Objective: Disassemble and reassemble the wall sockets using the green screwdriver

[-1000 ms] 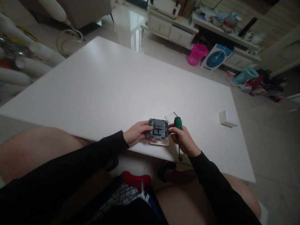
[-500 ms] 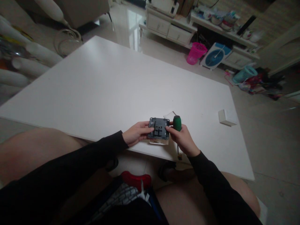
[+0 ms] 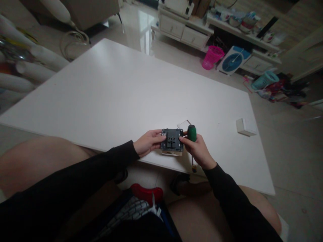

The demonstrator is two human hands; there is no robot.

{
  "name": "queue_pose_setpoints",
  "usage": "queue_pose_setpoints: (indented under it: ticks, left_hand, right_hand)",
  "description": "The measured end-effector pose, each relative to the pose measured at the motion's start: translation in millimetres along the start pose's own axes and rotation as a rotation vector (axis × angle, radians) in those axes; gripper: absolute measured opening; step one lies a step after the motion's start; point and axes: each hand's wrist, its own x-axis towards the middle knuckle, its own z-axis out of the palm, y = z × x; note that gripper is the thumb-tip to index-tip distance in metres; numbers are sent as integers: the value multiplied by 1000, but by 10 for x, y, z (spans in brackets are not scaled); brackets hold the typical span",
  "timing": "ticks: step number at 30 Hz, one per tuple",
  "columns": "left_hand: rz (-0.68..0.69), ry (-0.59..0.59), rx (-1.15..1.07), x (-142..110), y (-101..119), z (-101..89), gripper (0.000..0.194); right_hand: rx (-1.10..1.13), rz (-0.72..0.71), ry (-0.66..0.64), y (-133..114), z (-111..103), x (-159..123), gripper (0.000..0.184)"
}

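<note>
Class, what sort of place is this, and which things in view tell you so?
Probably a living room in a home: a low white cabinet with drawers, a blue-and-white fan and a pink basket stand beyond the white table.

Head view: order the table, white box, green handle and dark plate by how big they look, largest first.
1. Table
2. Dark plate
3. White box
4. Green handle
Apparent size only.
</note>
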Motion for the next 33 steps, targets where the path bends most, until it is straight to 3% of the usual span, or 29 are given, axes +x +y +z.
queue_pose_setpoints:
  ticks: [3,12,20,27,33]
  left_hand:
    - [12,-28,-14,-6,4,8,42]
    - [-12,34,-17,-28,29,49,37]
    - [-94,17,-153,20,-16,-9,28]
    - [-49,12,5,-14,54,24,26]
    - [7,68,119,-8,97,10,30]
  right_hand:
    - [10,-7,10,3,-3,-4,40]
    - [-17,-18,-28,-3,1,-28,38]
    - [102,112,37,-69,0,-31,39]
    - [179,80,137,-58,-68,44,31]
    - [81,80,195,-81,-119,94,34]
